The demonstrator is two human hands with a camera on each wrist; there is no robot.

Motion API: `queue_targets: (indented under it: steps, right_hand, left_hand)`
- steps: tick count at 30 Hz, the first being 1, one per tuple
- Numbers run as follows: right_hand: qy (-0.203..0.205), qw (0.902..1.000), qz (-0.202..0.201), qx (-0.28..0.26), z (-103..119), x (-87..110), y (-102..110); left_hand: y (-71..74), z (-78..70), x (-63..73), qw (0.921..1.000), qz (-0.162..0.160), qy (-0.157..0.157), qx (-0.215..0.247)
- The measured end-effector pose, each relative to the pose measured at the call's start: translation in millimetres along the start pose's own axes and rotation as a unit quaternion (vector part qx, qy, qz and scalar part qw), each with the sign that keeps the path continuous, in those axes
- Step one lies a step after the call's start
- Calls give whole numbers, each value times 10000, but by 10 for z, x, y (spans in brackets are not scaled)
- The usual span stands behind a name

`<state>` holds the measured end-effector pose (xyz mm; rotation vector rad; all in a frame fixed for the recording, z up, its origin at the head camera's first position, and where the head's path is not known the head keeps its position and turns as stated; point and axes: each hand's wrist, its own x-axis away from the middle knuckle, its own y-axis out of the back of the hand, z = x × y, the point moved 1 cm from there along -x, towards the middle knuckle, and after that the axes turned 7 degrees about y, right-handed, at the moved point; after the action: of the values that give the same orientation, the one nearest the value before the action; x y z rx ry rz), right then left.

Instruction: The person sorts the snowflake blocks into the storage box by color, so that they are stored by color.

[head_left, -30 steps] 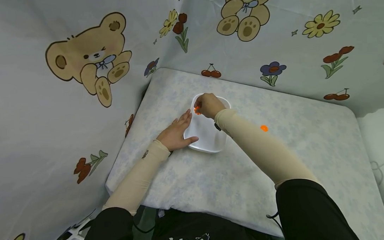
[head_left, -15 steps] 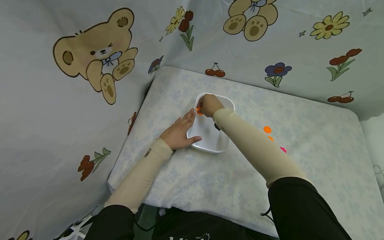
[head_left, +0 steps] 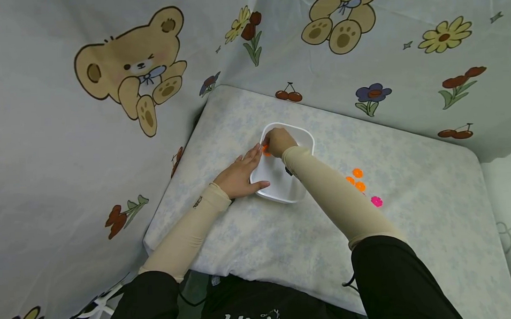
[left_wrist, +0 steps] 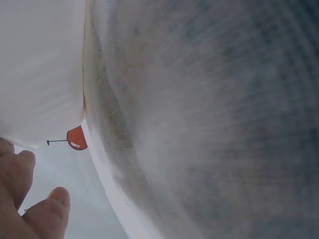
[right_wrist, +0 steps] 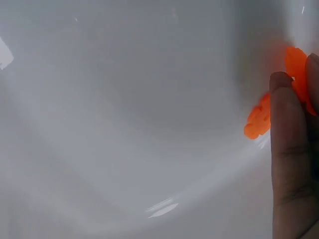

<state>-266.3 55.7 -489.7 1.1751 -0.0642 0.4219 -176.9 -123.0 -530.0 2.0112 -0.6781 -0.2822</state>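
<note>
A white plastic container [head_left: 277, 177] with rounded corners sits on the table. Inside it, near the far left corner, my right hand [head_left: 280, 142] pinches a small orange flower-shaped piece [right_wrist: 296, 69] between thumb and finger. A second orange piece [right_wrist: 258, 118] lies against the container's wall, partly hidden by a finger. My left hand [head_left: 241, 174] rests along the container's left side, fingers straight and thumb spread over the near rim. In the left wrist view, fingertips [left_wrist: 50, 211] show beside the container's pale outer wall [left_wrist: 42, 64].
To the right, several orange flower-shaped pieces [head_left: 359, 186] and a pink one [head_left: 376, 201] lie on the patterned cloth [head_left: 421, 196], close beside my right sleeve [head_left: 337, 194]. A hanging sheet [head_left: 320, 72] with bear prints borders the table at the back and left.
The head view has shifted slightly. My right forearm has swung left, uncovering more orange pieces and the pink one. Both hands stay at the container, the right hand a little lower along its left wall.
</note>
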Motion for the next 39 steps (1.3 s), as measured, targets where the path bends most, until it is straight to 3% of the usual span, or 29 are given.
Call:
queue_targets:
  steps: [7, 24, 39]
  right_hand:
    - [-8, 9999, 105, 104, -30, -29, -21]
    - [35, 9997, -67, 251, -38, -2, -8]
    - [39, 9999, -115, 70, -70, 12, -78]
  left_hand:
    - [21, -17, 0, 10000, 25, 16, 10]
    - [36, -25, -20, 10000, 23, 5, -23]
    - [-26, -11, -3, 10000, -8, 47, -39]
